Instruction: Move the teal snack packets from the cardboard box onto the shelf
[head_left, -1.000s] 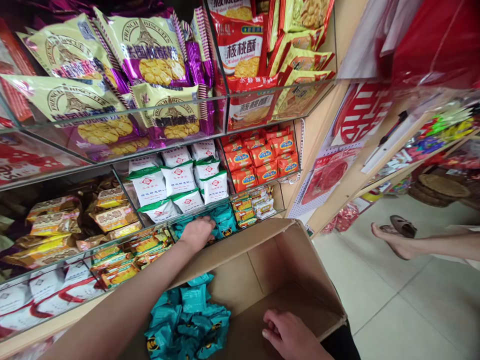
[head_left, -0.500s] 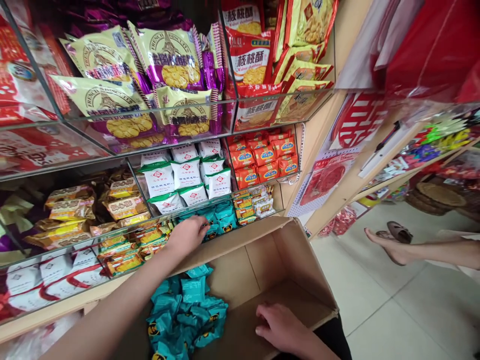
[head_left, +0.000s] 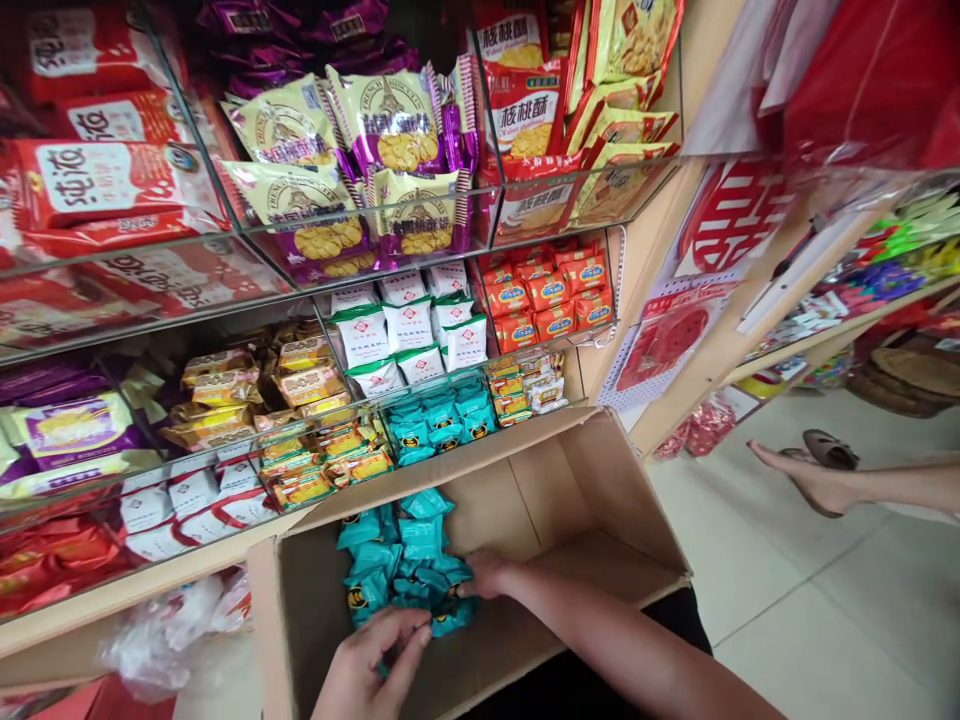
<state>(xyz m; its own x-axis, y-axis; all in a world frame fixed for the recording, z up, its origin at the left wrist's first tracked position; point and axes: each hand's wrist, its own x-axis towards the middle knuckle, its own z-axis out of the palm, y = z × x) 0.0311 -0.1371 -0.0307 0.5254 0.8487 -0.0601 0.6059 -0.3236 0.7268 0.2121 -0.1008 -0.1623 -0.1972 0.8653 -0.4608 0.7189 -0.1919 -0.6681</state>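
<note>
Reaching into box [head_left: 615, 480] with right hand [head_left: 487, 577], from the right, fingers at right side of teal packs [head_left: 421, 540], tips hidden. Can't tell right grip: closed on one or just touching. Poised with left hand [head_left: 375, 655] over near side of same pile, thumb and forefinger bent almost together. Bit of teal in the gap; can't tell whether gripped or lying behind. Teal packs loose, heaped toward left end of box. Box open, just in front of shelf [head_left: 112, 595]. More teal packs [head_left: 442, 415] in low shelf compartment right behind box. Beside those: yellow packs [head_left: 326, 462] left, small packs [head_left: 517, 392] right. One tier up: white packs [head_left: 409, 328], orange packs [head_left: 551, 290]. Off right, another person's leg [head_left: 885, 490] over tiled floor [head_left: 787, 570].
</note>
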